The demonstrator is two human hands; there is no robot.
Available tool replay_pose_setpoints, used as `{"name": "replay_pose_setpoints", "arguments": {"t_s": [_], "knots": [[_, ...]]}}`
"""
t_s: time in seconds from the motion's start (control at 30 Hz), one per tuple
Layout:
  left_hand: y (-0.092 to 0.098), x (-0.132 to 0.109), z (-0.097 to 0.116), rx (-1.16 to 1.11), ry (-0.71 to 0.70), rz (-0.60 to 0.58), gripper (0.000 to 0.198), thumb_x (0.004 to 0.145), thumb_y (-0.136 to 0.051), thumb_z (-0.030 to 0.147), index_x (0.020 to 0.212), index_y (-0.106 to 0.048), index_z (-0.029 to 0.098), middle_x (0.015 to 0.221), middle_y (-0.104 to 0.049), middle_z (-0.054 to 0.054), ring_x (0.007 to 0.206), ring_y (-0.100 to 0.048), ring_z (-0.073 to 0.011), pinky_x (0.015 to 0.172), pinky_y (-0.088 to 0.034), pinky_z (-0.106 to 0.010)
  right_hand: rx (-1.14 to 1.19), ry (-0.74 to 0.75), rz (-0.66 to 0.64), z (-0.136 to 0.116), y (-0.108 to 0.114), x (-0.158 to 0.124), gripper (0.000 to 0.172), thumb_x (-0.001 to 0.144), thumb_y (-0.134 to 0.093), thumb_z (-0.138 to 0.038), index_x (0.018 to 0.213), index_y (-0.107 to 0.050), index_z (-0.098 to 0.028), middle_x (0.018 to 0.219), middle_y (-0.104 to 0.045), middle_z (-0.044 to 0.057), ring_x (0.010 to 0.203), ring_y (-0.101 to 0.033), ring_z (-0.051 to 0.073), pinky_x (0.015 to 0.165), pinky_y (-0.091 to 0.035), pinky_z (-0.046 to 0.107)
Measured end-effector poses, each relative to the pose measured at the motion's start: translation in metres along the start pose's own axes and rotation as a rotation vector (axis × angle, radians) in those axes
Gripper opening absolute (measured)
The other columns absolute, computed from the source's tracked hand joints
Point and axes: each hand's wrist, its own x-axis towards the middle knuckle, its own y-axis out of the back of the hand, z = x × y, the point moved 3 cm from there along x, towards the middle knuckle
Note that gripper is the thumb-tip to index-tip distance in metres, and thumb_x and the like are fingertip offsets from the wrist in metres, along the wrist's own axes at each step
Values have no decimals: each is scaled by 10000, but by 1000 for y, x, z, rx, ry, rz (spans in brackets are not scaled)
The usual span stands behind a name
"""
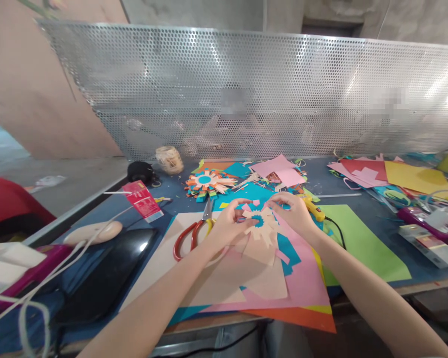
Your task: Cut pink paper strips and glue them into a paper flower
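A cream paper flower (268, 229) with a blue centre is held over the stacked sheets. My left hand (232, 223) grips its left edge, thumb on the petals and fingers curled behind. On the upper right, my right hand (291, 213) has thumb and fingertips pinched on a small pink paper strip (266, 204) at the flower's rim. Another pink scrap (256, 202) shows at the top edge between the hands. Red-handled scissors (186, 240) lie beside my left wrist. Beneath are cream paper sheets (205, 283) and a pink sheet (308, 283).
A layered paper flower (205, 181) lies behind the scissors. Past my right hand are a yellow glue gun (315, 209) with a black cord and a green sheet (366, 248). At left are a dark phone-like slab (108, 273) and white cables. A perforated metal panel (246, 74) bounds the back.
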Motion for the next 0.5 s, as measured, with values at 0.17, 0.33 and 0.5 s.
{"name": "replay_pose_setpoints", "arguments": {"t_s": [0.17, 0.33, 0.5], "knots": [[3, 3, -1, 35, -110, 79, 457, 676, -677, 328, 1070, -475, 214, 721, -573, 20, 699, -605, -148, 614, -465, -261, 87, -95, -6, 0, 2, 0, 257, 828, -480, -372, 926, -634, -191, 942, -676, 64, 863, -619, 170, 715, -485, 300], [9, 2, -2, 131, -261, 255, 426, 691, -673, 333, 1048, -471, 218, 859, -608, -18, 782, -606, -163, 676, -456, -273, -33, -124, -167, 1, -10, -5, 216, 707, -627, -369, 798, -634, -174, 775, -645, 28, 696, -583, 148, 599, -448, 252], [5, -2, 3, 69, -359, 168, 408, 688, -675, 348, 1017, -477, 210, 1030, -601, -64, 928, -596, -193, 790, -461, -307, -4, -61, -135, -2, -11, -5, 249, 745, -575, -338, 563, -538, -172, 557, -494, -16, 543, -466, 107, 506, -368, 229]]}}
